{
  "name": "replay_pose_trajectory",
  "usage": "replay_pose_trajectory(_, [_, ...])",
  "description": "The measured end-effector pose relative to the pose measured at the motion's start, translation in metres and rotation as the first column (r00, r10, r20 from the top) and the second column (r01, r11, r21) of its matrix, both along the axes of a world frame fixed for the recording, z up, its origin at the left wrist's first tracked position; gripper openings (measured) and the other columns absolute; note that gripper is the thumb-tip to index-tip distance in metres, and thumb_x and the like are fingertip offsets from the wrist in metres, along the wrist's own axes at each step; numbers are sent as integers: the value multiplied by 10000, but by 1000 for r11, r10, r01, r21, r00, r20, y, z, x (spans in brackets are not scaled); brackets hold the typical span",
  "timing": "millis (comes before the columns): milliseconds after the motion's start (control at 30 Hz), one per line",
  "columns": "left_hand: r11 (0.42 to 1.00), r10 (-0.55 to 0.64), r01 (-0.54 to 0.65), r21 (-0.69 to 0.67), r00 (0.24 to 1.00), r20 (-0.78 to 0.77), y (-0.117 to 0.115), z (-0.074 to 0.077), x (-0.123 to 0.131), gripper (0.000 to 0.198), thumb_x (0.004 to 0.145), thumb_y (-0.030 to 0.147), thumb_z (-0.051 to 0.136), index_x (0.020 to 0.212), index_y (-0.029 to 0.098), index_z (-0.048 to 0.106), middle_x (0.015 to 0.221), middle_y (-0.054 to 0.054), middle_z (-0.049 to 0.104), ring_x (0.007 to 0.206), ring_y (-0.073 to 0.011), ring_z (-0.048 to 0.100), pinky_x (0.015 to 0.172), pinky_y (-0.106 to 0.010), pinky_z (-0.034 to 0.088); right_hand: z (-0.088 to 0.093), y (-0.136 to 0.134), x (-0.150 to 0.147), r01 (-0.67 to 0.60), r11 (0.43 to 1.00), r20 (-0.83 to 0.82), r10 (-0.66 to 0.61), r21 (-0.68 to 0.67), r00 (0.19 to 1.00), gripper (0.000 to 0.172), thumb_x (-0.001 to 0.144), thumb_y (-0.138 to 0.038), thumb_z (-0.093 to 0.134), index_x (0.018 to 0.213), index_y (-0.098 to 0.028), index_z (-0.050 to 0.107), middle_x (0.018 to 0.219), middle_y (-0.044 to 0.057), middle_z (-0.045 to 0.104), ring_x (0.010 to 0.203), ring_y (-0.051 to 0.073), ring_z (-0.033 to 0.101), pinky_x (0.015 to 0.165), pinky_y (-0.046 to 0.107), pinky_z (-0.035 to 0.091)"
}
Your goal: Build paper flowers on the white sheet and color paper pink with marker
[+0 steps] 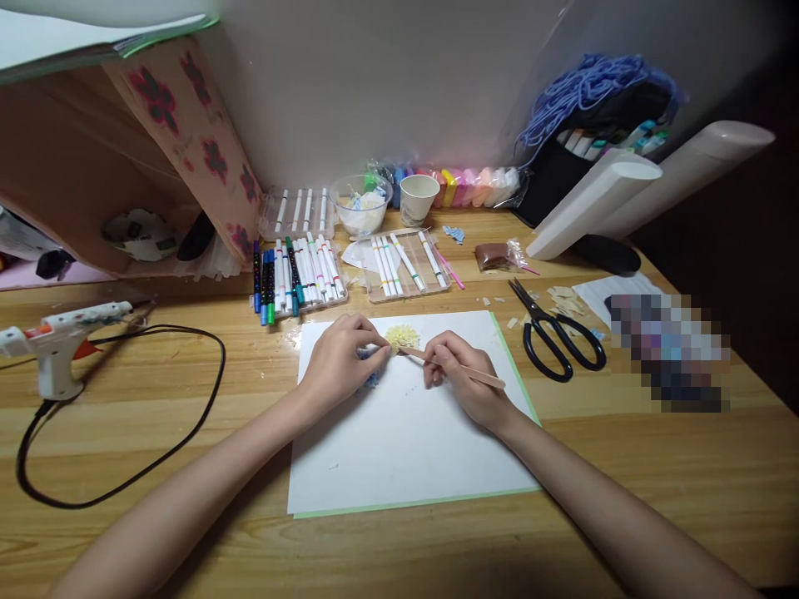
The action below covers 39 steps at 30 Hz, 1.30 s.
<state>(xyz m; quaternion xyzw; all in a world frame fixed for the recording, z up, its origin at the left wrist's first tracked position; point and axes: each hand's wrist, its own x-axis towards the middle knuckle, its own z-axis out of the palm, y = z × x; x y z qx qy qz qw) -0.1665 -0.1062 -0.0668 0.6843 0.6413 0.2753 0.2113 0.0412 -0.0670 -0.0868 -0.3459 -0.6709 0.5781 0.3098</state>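
A sheet of white paper (pixel 399 449) with a green edge lies on the wooden table. Near its top is a round cluster of small pale yellow bits (pixel 404 334). My right hand (pixel 463 374) is closed around a flat wooden craft stick (pixel 483 377), whose far tip touches the cluster's lower edge. At the cluster's left side, my left hand (pixel 349 353) has thumb and forefinger pinched together; what they hold, if anything, is too small to make out. Some blue bits (pixel 373 380) show below that hand, partly hidden by it.
Black-handled scissors (pixel 555 333) lie right of the paper. Markers (pixel 305 270) fill cases behind it, near a paper cup (pixel 419 200) and a clear bowl (pixel 360 206). A glue gun (pixel 62 341) with a looping black cord stands at left; white tubes (pixel 599 200) lean at right.
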Motion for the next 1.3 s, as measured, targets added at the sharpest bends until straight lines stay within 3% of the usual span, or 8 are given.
replay_pose_trajectory(100, [1000, 8, -7, 17, 1000, -23, 0, 0, 2, 121, 824, 254, 616, 798, 216, 728, 830, -22, 621, 812, -172, 558, 708, -308, 420, -2, -2, 2, 21, 998, -22, -20, 57, 1000, 296, 971, -389, 380, 804, -207, 541, 606, -26, 578, 570, 108, 533, 572, 233, 412])
replay_pose_trajectory(233, [999, -5, 7, 37, 999, -50, -1, 0, 4, 129, 832, 246, 606, 802, 217, 728, 833, -23, 621, 813, -174, 550, 718, -312, 421, -3, -4, 2, -43, 991, 50, 37, 130, 998, 291, 974, -374, 381, 804, -205, 546, 622, -24, 577, 573, 104, 536, 594, 238, 417])
replay_pose_trajectory(733, [999, 1, 4, 48, 994, -113, -4, 3, 6, 115, 830, 227, 592, 793, 210, 699, 830, -28, 627, 805, -181, 558, 711, -310, 425, 0, -1, -1, -120, 966, 195, 76, 229, 978, 268, 975, -356, 379, 821, -204, 538, 690, -17, 588, 652, 116, 570, 657, 245, 413])
replay_pose_trajectory(933, [991, 96, -83, 102, 988, -125, 3, 6, -5, 120, 840, 260, 571, 772, 191, 641, 786, -22, 620, 781, -175, 556, 676, -287, 402, 3, -2, -2, -111, 974, 188, 74, 197, 979, 277, 968, -393, 393, 831, -204, 542, 711, -12, 594, 673, 121, 580, 670, 245, 421])
replay_pose_trajectory(1100, [981, 192, -188, 50, 978, -80, 11, -3, -17, 167, 848, 261, 524, 739, 181, 622, 722, -8, 605, 678, -153, 529, 604, -270, 360, 5, -2, -6, -88, 984, 178, 59, 156, 982, 304, 959, -433, 397, 825, -206, 548, 703, -12, 594, 671, 124, 583, 673, 245, 431])
replay_pose_trajectory(1300, [979, 201, -202, 41, 979, 15, 14, -13, -22, 198, 852, 260, 484, 710, 173, 593, 715, -7, 602, 659, -146, 520, 600, -264, 352, 2, -2, -7, -57, 984, 175, 27, 170, 984, 317, 968, -420, 380, 819, -201, 554, 700, -9, 603, 664, 124, 579, 662, 248, 426])
